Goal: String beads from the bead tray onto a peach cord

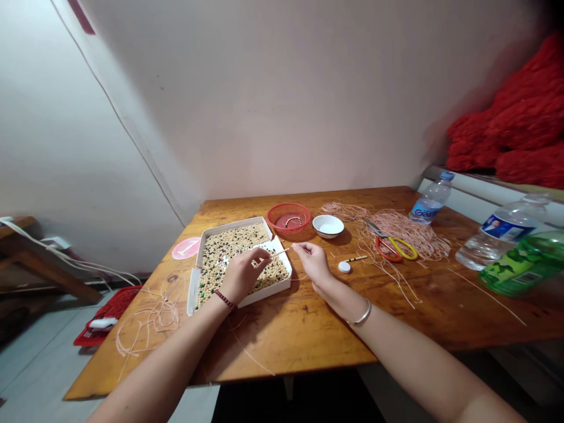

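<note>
Pale cord (282,251), beaded, stretched thin between both hands (277,267).

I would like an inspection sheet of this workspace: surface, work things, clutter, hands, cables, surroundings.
Surface: wooden table, loose cords lying on it.
Work things: white tray of beads; thin cord stretched between both hands.
Clutter: red basket, white bowl, scissors, pile of pink cord, small white cap, pink round tag, three bottles at the right.
Hands: left hand over the tray, pinching the cord; right hand pinching its other end.
Cables: white cables at the left wall.
Surroundings: plain wall; red fluffy heap at the upper right.
</note>
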The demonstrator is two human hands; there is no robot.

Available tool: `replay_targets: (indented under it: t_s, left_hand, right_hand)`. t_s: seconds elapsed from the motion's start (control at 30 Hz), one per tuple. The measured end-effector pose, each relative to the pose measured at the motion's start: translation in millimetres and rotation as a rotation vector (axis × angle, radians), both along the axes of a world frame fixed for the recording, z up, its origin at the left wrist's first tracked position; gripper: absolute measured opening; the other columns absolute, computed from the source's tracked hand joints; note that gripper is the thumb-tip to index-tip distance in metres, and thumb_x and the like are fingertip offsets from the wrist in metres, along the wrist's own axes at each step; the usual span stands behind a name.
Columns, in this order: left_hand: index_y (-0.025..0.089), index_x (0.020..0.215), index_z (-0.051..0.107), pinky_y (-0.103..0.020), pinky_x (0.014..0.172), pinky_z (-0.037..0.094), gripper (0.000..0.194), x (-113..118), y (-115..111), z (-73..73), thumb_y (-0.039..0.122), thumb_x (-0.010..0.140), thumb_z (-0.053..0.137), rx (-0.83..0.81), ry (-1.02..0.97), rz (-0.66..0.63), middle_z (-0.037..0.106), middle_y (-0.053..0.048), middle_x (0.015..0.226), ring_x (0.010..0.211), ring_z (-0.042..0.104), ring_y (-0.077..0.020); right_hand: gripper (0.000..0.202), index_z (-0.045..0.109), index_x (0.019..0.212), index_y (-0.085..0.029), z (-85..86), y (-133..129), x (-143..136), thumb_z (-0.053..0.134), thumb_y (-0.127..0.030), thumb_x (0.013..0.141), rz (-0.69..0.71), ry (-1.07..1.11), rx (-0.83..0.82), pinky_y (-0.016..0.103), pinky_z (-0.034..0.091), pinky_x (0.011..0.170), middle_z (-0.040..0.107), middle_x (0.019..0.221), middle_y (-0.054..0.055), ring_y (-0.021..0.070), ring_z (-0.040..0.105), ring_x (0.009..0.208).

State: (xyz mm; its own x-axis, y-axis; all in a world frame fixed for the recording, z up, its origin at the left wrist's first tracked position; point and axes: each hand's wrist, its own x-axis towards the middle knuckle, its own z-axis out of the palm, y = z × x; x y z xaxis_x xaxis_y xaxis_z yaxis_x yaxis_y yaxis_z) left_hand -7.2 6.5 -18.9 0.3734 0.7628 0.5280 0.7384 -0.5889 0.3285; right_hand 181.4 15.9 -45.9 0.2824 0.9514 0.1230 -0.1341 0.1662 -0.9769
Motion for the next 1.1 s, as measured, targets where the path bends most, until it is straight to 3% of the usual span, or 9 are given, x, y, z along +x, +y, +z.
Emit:
replay_targets:
  t_s: [0.47, 0.6, 0.7, 0.8, 0.97, 1.1]
  left_hand:
    - [0.022, 0.089, 0.065, -0.028, 0.069, 0.045, 0.018, -3, 2, -4.9, 0.034, 0.090, 0.051, 0.025, 0.094, 0.036, 0.070, -0.003, 0.084, 0.075, 0.063, -0.0178]
    - [0.022, 0.089, 0.063, -0.028, 0.067, 0.044, 0.017, -1, 0, -1.8, 0.030, 0.091, 0.048, 0.019, 0.085, 0.047, 0.068, -0.003, 0.083, 0.073, 0.061, -0.0172]
    - [0.021, 0.088, 0.061, -0.026, 0.065, 0.043, 0.016, 0, -1, 0.4, 0.030, 0.091, 0.048, 0.011, 0.049, 0.054, 0.067, -0.003, 0.081, 0.071, 0.060, -0.0161]
    - [0.020, 0.088, 0.059, -0.026, 0.066, 0.043, 0.014, 1, -2, 1.2, 0.028, 0.091, 0.047, 0.014, 0.045, 0.025, 0.066, -0.004, 0.084, 0.073, 0.059, -0.0164]
    - [0.020, 0.087, 0.058, -0.028, 0.070, 0.042, 0.015, 3, -5, 0.7, 0.026, 0.091, 0.046, 0.021, 0.113, -0.011, 0.064, -0.005, 0.086, 0.079, 0.057, -0.0180]
    - [0.021, 0.087, 0.059, -0.029, 0.069, 0.041, 0.016, 4, -6, 0.8, 0.026, 0.092, 0.045, 0.030, 0.156, 0.000, 0.064, -0.006, 0.087, 0.080, 0.057, -0.0189]
  right_hand:
    - [0.024, 0.068, 0.069, -0.013, 2.6, -1, 0, 0.068, -0.037, 0.064, 0.025, 0.030, -0.030, 0.027, 0.044, 0.068, 0.070, 0.074, 0.006, 0.0170, 0.060, 0.073]
    - [0.027, 0.068, 0.072, -0.014, 7.3, -4, 1, 0.067, -0.040, 0.065, 0.051, 0.055, -0.023, 0.022, 0.040, 0.054, 0.068, 0.076, 0.006, 0.0124, 0.055, 0.061]
    - [0.036, 0.069, 0.083, -0.015, 11.2, -5, 5, 0.060, -0.047, 0.070, 0.145, 0.144, -0.072, 0.020, 0.023, 0.038, 0.065, 0.080, 0.004, 0.0039, 0.035, 0.041]
    - [0.040, 0.069, 0.090, -0.017, 15.2, -6, 9, 0.052, -0.050, 0.074, 0.286, 0.249, -0.135, 0.021, 0.010, 0.036, 0.064, 0.088, 0.003, 0.0010, 0.022, 0.036]
    - [0.040, 0.069, 0.094, -0.020, 20.6, -9, 10, 0.049, -0.050, 0.076, 0.444, 0.313, -0.161, 0.022, 0.007, 0.038, 0.064, 0.102, 0.005, 0.0005, 0.017, 0.036]
    - [0.040, 0.068, 0.096, -0.021, 20.5, -13, 6, 0.047, -0.049, 0.077, 0.491, 0.265, -0.140, 0.022, 0.007, 0.038, 0.065, 0.105, 0.005, 0.0015, 0.016, 0.037]
